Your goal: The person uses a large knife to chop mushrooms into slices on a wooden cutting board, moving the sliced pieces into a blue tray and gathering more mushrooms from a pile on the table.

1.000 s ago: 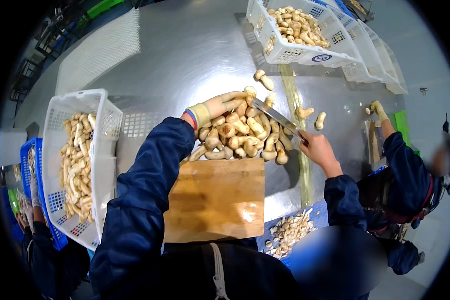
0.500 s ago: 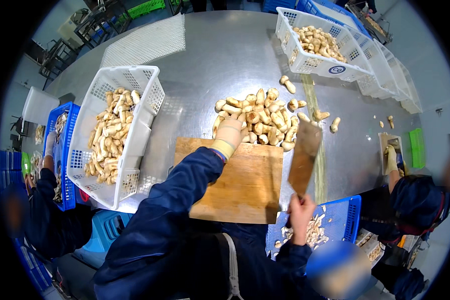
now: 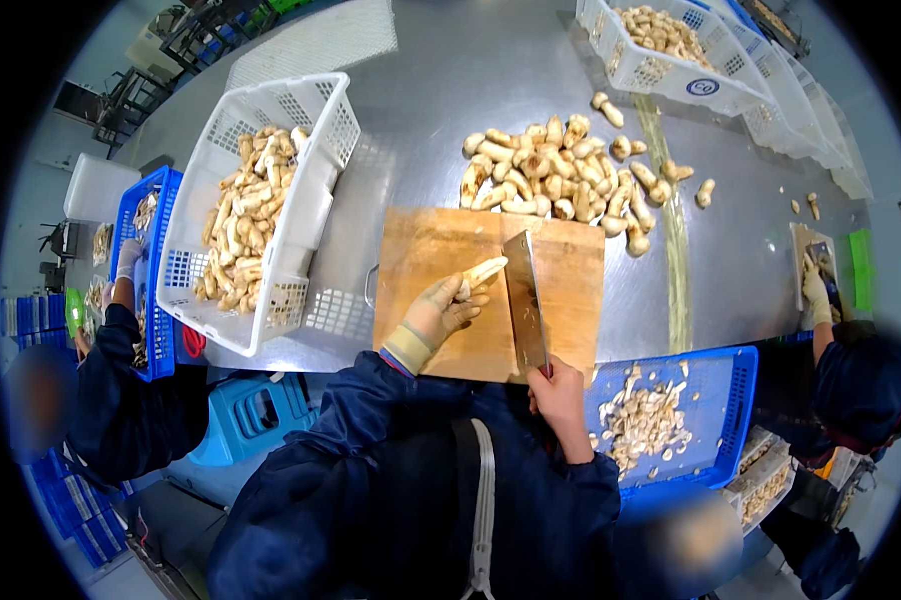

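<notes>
Over the wooden cutting board (image 3: 421, 250) my gloved left hand (image 3: 439, 315) is closed on a pale mushroom (image 3: 483, 277), whose tip points to the right. My bare right hand (image 3: 561, 392) grips the handle of a cleaver (image 3: 526, 300). The broad blade stands over the board, its far part close to the mushroom's tip; whether they touch I cannot tell. Just beyond the board lies a heap of whole mushrooms (image 3: 551, 165) with thick stems and brownish caps.
A white crate (image 3: 256, 345) of mushrooms stands left of the board, another crate (image 3: 671, 75) at the far right. A blue basket (image 3: 739, 410) with pale trimmings sits at near right. Tape (image 3: 676, 270) runs along the metal table. Co-workers (image 3: 861, 380) work on both sides.
My left hand has drawn back from the heap to the board with a mushroom. The cleaver has swung left, from beside the board to over it. The view has shifted.
</notes>
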`<state>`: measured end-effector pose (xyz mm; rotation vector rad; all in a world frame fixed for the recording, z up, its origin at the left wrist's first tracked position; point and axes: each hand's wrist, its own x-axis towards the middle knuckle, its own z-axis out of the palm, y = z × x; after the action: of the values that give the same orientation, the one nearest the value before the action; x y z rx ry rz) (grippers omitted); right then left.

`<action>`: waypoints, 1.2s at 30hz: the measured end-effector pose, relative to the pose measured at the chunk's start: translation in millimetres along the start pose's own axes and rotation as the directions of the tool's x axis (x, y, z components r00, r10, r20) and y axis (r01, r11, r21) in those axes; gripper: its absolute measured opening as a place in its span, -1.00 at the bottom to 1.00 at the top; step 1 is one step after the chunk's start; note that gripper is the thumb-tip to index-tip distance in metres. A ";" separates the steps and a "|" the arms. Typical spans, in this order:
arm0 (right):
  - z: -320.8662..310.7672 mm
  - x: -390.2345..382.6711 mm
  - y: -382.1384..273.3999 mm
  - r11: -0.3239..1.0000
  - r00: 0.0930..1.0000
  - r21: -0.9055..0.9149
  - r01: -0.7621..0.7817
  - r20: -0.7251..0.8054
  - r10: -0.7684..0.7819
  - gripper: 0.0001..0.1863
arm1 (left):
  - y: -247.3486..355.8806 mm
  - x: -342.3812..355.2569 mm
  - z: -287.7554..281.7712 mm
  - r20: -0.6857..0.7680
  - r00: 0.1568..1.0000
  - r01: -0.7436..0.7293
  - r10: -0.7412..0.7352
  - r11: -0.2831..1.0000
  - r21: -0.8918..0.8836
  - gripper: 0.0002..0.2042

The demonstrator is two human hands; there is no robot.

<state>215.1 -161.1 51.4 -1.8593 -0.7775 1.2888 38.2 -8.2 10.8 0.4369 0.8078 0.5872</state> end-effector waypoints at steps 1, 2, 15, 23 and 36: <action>2.0 -1.2 -2.5 0.999 1.000 -0.034 0.020 0.023 -0.019 -0.80 | -6.9 -1.1 -5.5 -0.027 1.000 0.004 -0.004 1.000 0.022 -0.63; 4.9 -4.3 -5.0 0.999 0.999 -0.042 -0.003 0.040 0.005 -0.79 | -16.9 -3.5 -9.4 -0.032 0.999 0.017 -0.017 1.000 0.021 -0.63; 38.1 3.7 0.4 0.968 0.990 -0.212 0.135 -0.002 -0.139 -0.75 | -40.0 -22.6 27.1 -0.040 0.920 0.032 0.391 0.028 0.999 -0.51; -30.2 0.4 -21.6 0.865 0.978 -0.460 0.198 0.028 -0.209 -0.76 | -46.1 -2.7 34.0 0.200 0.925 -0.088 0.322 -0.330 0.940 -0.84; -32.5 38.2 -15.9 0.756 0.945 -0.570 0.322 0.147 -0.291 -0.78 | -34.3 8.4 32.0 0.378 0.887 -0.169 0.266 -0.576 0.800 -0.74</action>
<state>256.7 -128.9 52.8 -2.0434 -1.5858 0.9371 78.5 -33.3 6.5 2.6312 1.1301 0.0221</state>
